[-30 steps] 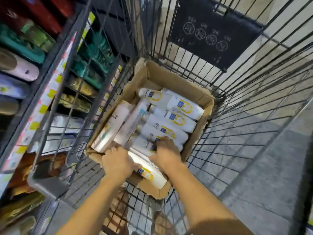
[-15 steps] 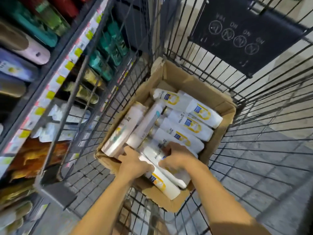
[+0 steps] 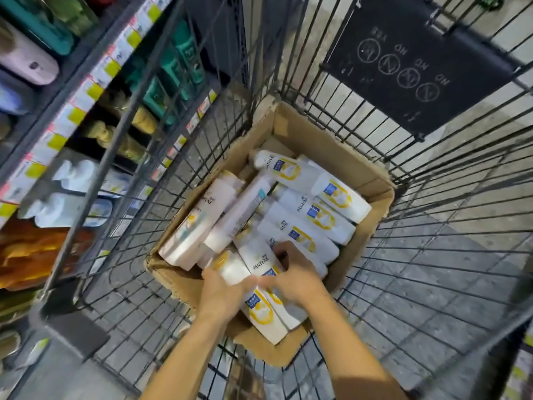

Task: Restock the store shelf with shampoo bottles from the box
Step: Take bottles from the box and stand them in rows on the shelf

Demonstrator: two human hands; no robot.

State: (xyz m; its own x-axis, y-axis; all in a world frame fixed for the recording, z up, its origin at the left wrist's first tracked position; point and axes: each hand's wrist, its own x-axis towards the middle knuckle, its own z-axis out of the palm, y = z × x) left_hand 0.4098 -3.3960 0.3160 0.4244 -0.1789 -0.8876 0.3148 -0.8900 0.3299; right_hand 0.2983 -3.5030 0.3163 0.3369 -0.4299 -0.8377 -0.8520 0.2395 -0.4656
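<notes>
An open cardboard box (image 3: 326, 141) sits inside a wire cart and holds several white shampoo bottles with yellow labels, lying on their sides. My left hand (image 3: 222, 293) grips the nearest shampoo bottle (image 3: 232, 269) at the box's near end. My right hand (image 3: 297, 277) curls its fingers round the neighbouring bottle (image 3: 261, 256), just to the right. Both bottles are tilted up a little off the pile, their bases pointing toward me. More bottles (image 3: 314, 212) lie in rows behind my hands.
The wire cart (image 3: 432, 255) surrounds the box, with a black sign (image 3: 415, 62) on its far wall. Store shelves (image 3: 69, 111) with price tags and teal, gold and white bottles run along the left. Grey paving lies to the right.
Both hands have closed round two adjacent bottles at the near end of the box and raised them slightly. The view has shifted left and nearer.
</notes>
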